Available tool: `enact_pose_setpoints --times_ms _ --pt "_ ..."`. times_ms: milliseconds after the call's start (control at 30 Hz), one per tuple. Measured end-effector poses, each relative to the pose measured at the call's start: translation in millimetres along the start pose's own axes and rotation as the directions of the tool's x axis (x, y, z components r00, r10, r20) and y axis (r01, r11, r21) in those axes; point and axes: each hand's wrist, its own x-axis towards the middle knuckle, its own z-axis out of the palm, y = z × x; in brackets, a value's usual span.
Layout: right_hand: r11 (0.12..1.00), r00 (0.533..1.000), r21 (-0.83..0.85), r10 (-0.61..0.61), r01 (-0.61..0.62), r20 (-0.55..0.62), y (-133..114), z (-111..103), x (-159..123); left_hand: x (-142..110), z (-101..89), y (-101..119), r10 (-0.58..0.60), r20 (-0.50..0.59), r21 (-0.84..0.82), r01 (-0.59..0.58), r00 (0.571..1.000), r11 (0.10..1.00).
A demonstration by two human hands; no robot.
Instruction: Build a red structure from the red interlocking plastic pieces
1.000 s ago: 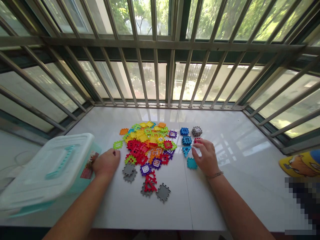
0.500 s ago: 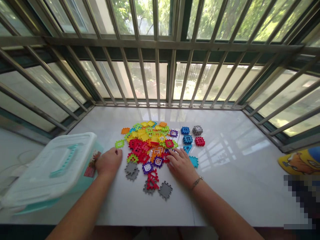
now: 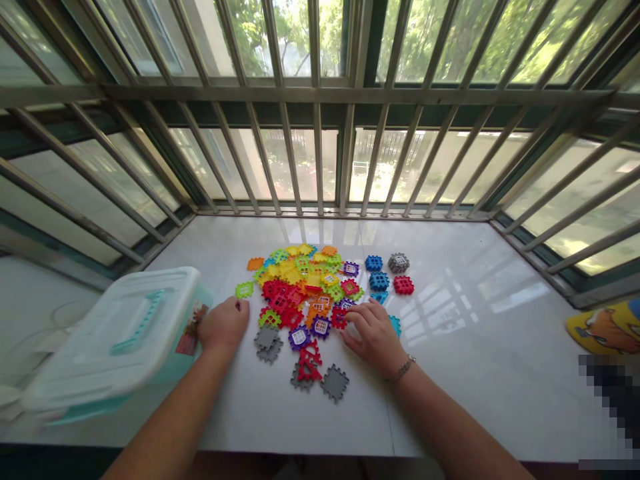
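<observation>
A heap of colourful interlocking plastic tiles (image 3: pixel 300 287) lies on the white ledge (image 3: pixel 460 373). My right hand (image 3: pixel 373 333) rests at the heap's right edge, fingers curled, fingertips touching a red tile (image 3: pixel 339 317); what it grips, if anything, is hidden. My left hand (image 3: pixel 225 325) lies in a loose fist on the ledge between the heap and a plastic box, holding nothing visible. Set apart on the right are two blue tiles (image 3: pixel 376 272), a grey tile (image 3: pixel 399 262) and a red tile (image 3: pixel 403 285).
A translucent storage box with a teal handle (image 3: pixel 120 333) stands at the left. Grey tiles (image 3: pixel 334 383) lie near the front. Metal window bars (image 3: pixel 320 153) close off the back and sides. A yellow object (image 3: pixel 607 327) sits at the far right.
My right hand left the separated tiles on the right, where a red tile now lies uncovered, and moved left to the heap's edge. The left hand stayed put.
</observation>
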Motion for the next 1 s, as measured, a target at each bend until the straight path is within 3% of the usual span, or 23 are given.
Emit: enact_pose_setpoints --times_ms 200,533,767,1000 --pt "1.000 0.996 -0.007 0.029 -0.029 -0.084 7.6 -2.7 -1.5 -0.6 0.3 -0.3 0.005 -0.018 0.010 -0.005 1.000 1.000" --pt "0.997 0.998 -0.029 0.066 -0.065 0.021 9.4 5.1 -3.6 1.5 1.6 -1.4 -0.004 0.001 -0.014 0.004 1.000 1.000" --pt "0.997 0.997 0.041 0.066 -0.067 0.026 18.8 -13.9 -2.0 1.8 3.8 -3.2 0.002 -0.020 -0.019 -0.002 1.000 1.000" --pt "0.998 0.983 0.060 0.000 -0.011 0.182 29.3 -12.9 -7.6 0.8 2.1 -1.6 -0.002 -0.009 -0.013 0.002 1.000 1.000"
